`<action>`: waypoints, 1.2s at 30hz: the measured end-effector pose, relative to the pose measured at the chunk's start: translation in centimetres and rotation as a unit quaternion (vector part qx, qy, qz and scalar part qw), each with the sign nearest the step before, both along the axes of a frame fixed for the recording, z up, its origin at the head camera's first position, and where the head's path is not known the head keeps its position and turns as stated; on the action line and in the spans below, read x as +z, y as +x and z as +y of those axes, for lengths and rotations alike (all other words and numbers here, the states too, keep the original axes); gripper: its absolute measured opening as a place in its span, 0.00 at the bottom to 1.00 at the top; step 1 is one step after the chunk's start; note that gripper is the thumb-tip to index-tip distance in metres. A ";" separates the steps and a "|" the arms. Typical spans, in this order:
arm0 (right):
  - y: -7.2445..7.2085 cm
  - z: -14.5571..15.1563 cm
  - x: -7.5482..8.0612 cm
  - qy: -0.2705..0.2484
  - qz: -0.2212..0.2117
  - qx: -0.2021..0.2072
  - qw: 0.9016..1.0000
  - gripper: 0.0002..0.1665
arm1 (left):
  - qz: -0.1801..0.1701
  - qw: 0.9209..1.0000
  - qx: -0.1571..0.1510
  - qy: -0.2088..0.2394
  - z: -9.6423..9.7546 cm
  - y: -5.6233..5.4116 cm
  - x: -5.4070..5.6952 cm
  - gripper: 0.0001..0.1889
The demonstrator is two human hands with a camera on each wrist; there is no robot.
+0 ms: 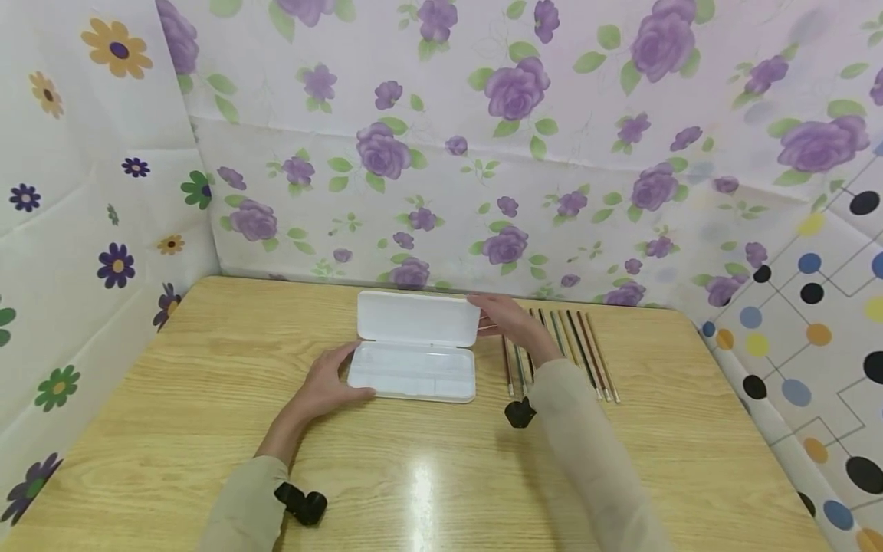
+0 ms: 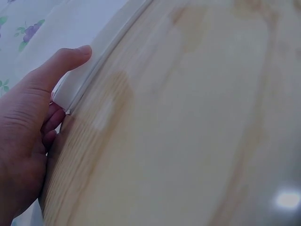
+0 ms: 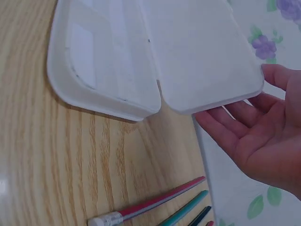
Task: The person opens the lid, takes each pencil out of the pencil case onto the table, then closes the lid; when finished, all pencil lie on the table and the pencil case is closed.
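A white plastic pencil case [image 1: 386, 369] lies open on the table, its hinged lid [image 1: 417, 318] tilted up at the back. My left hand [image 1: 329, 383] grips the left end of the base, thumb at the front corner and fingers toward the back. In the left wrist view, the thumb [image 2: 70, 57] lies over the case's white edge. My right hand [image 1: 510, 318] holds the lid's right end, with the thumb at the upper corner and fingers behind it in the right wrist view. Divided compartments show inside the base.
Several pencils [image 1: 602, 357] lie side by side to the right of the case, partly hidden under the right hand and sleeve. A red pencil [image 3: 162, 197] is nearest the case. Flowered cloth [image 1: 441, 207] hangs behind the wooden table [image 1: 414, 437].
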State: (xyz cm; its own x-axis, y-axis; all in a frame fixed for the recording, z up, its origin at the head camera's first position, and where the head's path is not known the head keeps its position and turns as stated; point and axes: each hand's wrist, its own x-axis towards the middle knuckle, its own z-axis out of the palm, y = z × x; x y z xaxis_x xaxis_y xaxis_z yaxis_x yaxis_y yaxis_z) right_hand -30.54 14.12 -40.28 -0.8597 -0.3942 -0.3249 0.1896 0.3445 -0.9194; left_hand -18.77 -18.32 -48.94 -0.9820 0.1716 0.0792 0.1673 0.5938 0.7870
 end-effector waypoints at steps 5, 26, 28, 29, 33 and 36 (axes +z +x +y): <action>1.6 0.0 0.5 0.037 0.063 0.067 0.995 0.25 | -0.017 1.000 -0.002 -0.002 0.0 -0.2 0.2 0.50; 7.2 -1.3 -2.5 0.187 0.297 0.278 0.894 0.30 | -0.054 0.998 -0.008 0.027 -0.2 -0.5 0.3 0.52; 7.5 -1.4 -2.8 0.187 0.324 0.285 0.882 0.30 | -0.056 0.998 -0.007 0.027 -0.2 -0.5 0.2 0.52; 7.6 -1.4 -2.9 0.193 0.338 0.287 0.875 0.30 | -0.054 0.998 -0.006 0.026 -0.2 -0.5 0.2 0.52; 8.1 -1.6 -3.4 0.230 0.376 0.290 0.850 0.30 | -0.043 0.999 -0.004 0.028 -0.1 -0.6 0.1 0.52; 8.4 -1.8 -3.8 0.256 0.400 0.294 0.830 0.31 | -0.028 0.999 -0.002 0.025 0.0 -0.7 0.1 0.51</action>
